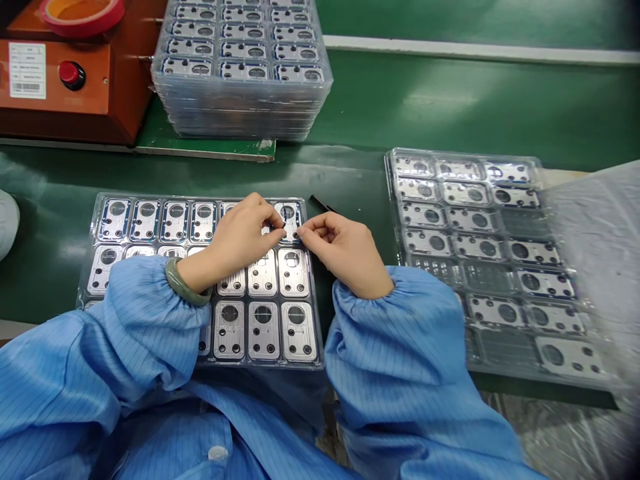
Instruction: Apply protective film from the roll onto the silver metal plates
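Note:
A clear plastic tray (315,333) of silver metal plates with round holes lies in front of me. Over its top right part is my left hand (243,230), thumb and forefinger pinched near a small dark bit at the last plate of the top row. My right hand (347,252) is closed at the tray's right edge, its fingertips at the lower right corner of that same plate (289,222). What it grips is too small to make out. A thin black stick (320,203) lies just behind my right hand.
At the right lies another tray (493,277) of plates with some bare slots, partly under a clear plastic sheet (600,247). A tall stack of trays (240,107) stands behind, beside an orange machine (120,73) holding a pink tape roll (83,28). A white object (7,223) is far left.

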Available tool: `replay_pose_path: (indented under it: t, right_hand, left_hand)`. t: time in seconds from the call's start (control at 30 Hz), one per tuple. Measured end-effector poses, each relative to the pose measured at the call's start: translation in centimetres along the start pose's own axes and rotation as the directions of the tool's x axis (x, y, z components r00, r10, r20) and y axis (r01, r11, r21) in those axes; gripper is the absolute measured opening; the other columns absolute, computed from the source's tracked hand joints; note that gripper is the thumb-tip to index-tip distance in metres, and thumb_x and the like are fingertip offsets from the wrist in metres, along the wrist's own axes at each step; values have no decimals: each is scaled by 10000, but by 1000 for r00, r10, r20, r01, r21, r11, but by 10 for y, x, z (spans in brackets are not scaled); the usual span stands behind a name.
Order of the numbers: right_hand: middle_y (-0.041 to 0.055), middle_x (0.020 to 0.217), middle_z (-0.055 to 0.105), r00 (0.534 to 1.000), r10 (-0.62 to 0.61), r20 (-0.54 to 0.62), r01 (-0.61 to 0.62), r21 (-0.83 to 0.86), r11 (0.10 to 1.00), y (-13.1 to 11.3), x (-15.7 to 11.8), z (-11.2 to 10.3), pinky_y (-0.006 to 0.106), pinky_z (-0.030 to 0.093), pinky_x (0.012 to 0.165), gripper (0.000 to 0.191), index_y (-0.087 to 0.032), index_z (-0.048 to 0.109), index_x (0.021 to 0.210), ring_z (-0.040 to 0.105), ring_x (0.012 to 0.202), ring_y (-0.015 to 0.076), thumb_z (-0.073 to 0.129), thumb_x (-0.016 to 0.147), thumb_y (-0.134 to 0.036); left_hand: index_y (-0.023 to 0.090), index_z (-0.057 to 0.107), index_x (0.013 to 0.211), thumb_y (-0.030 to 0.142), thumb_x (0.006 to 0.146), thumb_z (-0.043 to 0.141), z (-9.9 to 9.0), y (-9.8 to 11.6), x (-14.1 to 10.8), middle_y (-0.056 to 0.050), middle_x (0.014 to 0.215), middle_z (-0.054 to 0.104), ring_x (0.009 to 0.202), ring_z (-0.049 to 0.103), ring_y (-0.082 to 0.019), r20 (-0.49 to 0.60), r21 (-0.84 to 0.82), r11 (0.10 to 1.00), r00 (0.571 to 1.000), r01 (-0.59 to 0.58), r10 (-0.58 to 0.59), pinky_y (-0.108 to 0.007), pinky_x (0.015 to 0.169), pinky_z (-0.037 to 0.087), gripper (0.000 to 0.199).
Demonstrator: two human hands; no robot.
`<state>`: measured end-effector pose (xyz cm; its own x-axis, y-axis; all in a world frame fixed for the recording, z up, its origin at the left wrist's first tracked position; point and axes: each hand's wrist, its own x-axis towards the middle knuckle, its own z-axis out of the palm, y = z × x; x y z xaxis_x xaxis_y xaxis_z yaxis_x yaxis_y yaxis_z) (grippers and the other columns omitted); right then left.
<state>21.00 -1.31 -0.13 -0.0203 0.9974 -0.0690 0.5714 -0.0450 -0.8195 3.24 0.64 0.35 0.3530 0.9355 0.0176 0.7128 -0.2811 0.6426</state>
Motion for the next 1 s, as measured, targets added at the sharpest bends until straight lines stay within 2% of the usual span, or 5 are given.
replay_pose_path:
  t: [0.53, 1.0]
  right_hand:
    - [-9, 647, 604, 987, -158, 10, 158, -119, 980, 4, -1, -1, 259, 418, 609, 92, -180, 627, 734, 517, 581, 118, 569, 772, -240]
    - [5, 690, 640, 990, -120, 68, 126, -98, 987, 4, 0, -6, 276, 438, 615, 138, -185, 657, 791, 523, 584, 127, 595, 789, -309]
  left_hand:
    - [191, 632, 834, 263, 780, 622, -1, -1, 1, -25, 888, 534, 851, 545, -172, 30, 28, 999, 999, -21, 20, -322, 757, 431, 90]
    - [197, 614, 859, 268, 776, 617, -1, 2, 1, -31, 902, 522, 845, 542, -181, 37, 44, 999, 999, 15, -16, -330, 740, 434, 110]
